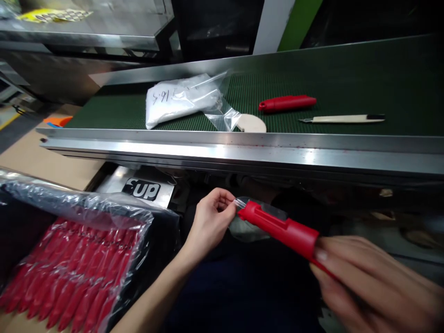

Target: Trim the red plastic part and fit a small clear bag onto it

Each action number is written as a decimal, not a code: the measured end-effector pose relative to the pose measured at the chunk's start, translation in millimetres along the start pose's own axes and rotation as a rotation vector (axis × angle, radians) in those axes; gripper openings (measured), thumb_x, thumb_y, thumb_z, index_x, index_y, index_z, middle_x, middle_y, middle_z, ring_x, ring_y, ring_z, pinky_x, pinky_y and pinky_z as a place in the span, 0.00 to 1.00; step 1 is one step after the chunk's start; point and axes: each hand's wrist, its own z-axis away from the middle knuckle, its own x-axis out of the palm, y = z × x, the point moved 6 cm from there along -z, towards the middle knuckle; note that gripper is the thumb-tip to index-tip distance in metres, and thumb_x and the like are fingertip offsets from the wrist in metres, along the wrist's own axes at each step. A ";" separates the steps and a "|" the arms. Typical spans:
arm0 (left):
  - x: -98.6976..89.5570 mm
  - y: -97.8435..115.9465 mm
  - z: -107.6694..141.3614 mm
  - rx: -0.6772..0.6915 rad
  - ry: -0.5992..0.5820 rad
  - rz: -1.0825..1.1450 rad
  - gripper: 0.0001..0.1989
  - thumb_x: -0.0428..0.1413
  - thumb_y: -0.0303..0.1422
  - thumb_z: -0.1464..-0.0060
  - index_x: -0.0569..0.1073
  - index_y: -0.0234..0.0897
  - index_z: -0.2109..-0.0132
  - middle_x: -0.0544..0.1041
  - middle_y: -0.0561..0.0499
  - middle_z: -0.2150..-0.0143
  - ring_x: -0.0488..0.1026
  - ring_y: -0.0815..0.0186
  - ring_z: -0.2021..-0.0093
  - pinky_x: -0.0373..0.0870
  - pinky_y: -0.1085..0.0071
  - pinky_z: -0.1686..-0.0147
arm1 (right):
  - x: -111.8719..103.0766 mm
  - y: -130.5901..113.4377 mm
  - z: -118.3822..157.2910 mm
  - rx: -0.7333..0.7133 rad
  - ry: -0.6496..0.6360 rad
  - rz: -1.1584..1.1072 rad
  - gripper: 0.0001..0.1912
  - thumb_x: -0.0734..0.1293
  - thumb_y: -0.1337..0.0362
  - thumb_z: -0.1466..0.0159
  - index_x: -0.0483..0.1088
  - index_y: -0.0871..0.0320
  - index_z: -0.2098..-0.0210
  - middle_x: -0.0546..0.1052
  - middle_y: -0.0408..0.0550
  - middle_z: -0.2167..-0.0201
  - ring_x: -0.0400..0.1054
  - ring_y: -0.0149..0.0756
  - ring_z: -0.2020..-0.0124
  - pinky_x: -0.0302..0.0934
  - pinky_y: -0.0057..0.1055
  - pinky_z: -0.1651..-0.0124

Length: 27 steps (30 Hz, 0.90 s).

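My right hand (pixel 360 277), partly blurred, grips the wide end of a red plastic housing (pixel 284 232) with a dark grey inset on its upper side. The housing slants down to the right in front of the conveyor. At its narrow end my left hand (pixel 213 215) pinches a small clear plastic piece (pixel 239 202) between thumb and fingers. Whether that piece is joined to the housing, I cannot tell. On the green belt lie a similar red housing (pixel 287 103) and a craft knife (pixel 347 119) with a cream handle, its blade pointing left.
The conveyor's metal rail (pixel 208 144) runs across in front of my hands. A white filled bag (pixel 183 99) and a beige disc (pixel 252 123) rest on the belt. At lower left, a plastic-lined box (pixel 142 249) contains rows of red housings (pixel 76 273).
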 end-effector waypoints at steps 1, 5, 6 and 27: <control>1.4 0.4 1.0 -0.013 -0.011 0.028 0.06 0.58 0.34 0.45 0.72 0.35 0.65 0.73 0.51 0.70 0.69 0.68 0.69 0.65 0.74 0.69 | 3.6 -7.5 -4.0 -0.055 -0.015 0.033 0.20 0.68 0.75 0.39 0.73 0.52 0.49 0.77 0.46 0.60 0.71 0.39 0.58 0.64 0.38 0.51; 4.2 4.9 6.3 -0.053 -0.034 0.105 0.08 0.57 0.36 0.44 0.73 0.34 0.64 0.73 0.51 0.72 0.68 0.68 0.71 0.65 0.74 0.70 | 15.7 -17.3 -18.2 -0.325 -0.141 0.139 0.19 0.67 0.75 0.39 0.71 0.61 0.48 0.78 0.51 0.58 0.71 0.39 0.55 0.64 0.35 0.50; 3.6 6.1 7.3 -0.055 -0.031 0.116 0.09 0.57 0.36 0.43 0.73 0.33 0.63 0.73 0.51 0.72 0.68 0.68 0.71 0.65 0.74 0.70 | 19.0 -14.5 -17.8 -0.392 -0.194 0.177 0.19 0.66 0.74 0.39 0.71 0.61 0.48 0.78 0.53 0.56 0.71 0.41 0.53 0.64 0.36 0.50; -5.3 2.3 54.2 0.276 0.259 -0.072 0.05 0.51 0.29 0.37 0.72 0.40 0.59 0.73 0.50 0.61 0.70 0.65 0.60 0.66 0.69 0.59 | 63.4 8.3 -8.2 -0.157 -0.072 -0.062 0.18 0.67 0.78 0.38 0.73 0.59 0.51 0.77 0.50 0.55 0.73 0.38 0.54 0.69 0.32 0.52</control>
